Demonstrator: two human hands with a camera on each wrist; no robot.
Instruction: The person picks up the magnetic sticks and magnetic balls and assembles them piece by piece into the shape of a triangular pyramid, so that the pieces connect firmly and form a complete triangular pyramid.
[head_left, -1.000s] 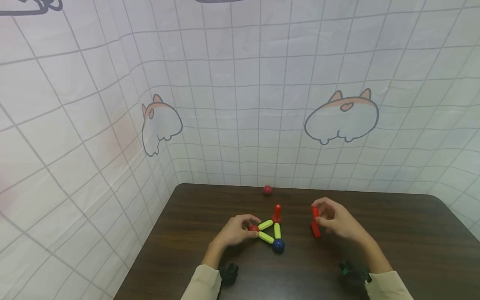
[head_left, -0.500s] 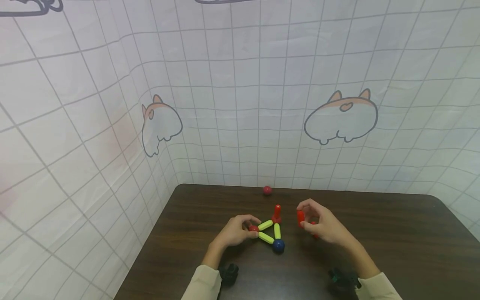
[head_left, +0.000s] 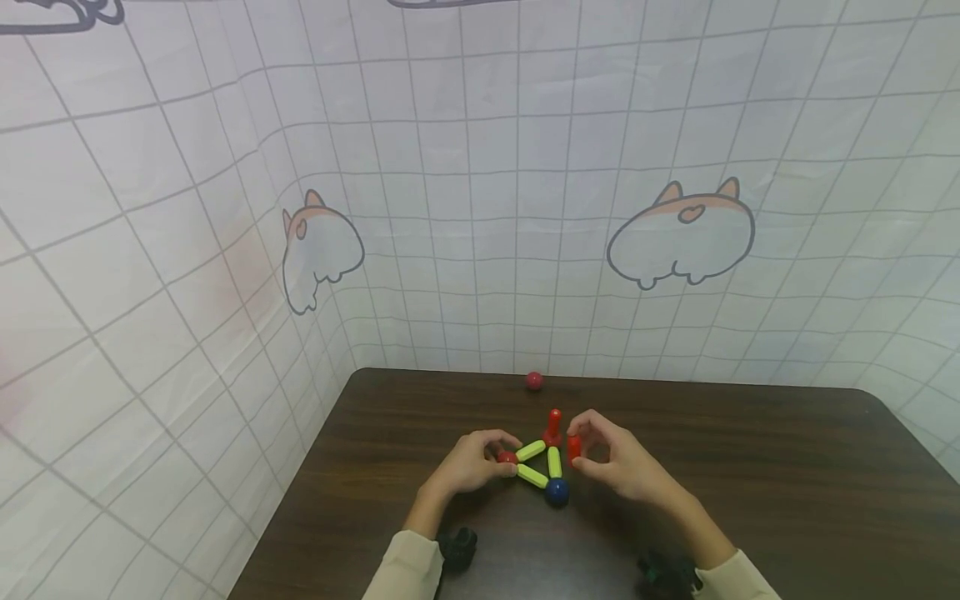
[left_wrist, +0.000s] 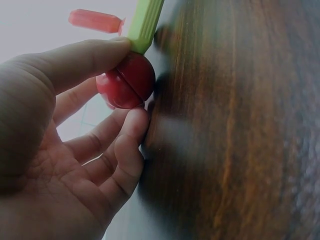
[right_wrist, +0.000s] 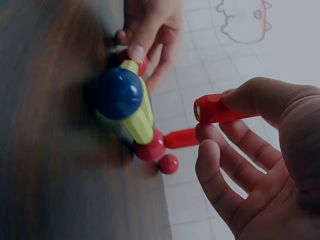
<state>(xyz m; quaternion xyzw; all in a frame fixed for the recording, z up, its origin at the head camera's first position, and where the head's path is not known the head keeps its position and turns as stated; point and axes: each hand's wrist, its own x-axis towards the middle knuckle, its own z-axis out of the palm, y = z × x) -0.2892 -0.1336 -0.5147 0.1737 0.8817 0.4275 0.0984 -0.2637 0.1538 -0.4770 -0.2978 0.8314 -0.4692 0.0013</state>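
Note:
A flat triangle of three yellow-green magnetic rods [head_left: 554, 462] lies on the table, joined by balls at its corners. In the head view my left hand [head_left: 467, 462] pinches the left corner's red ball [left_wrist: 129, 82] between thumb and fingers. The nearest corner is a dark blue ball [head_left: 557, 492]. From the far corner's red ball [right_wrist: 150, 146] a red rod [head_left: 555, 421] stands upright. My right hand [head_left: 626, 462] pinches another red magnetic rod [right_wrist: 215, 108] between thumb and fingertips, held upright just right of the triangle. Its pale end disc shows in the right wrist view.
A loose red ball [head_left: 534, 381] sits near the back edge of the dark wooden table [head_left: 765, 467]. Behind it hangs a white gridded cloth [head_left: 487, 250]. Dark wrist devices [head_left: 459, 548] sit below the cream sleeves.
My right hand has carried the red rod leftward to the triangle's right side. Another red rod lying on the table is now hidden behind that hand. My left hand has stayed still.

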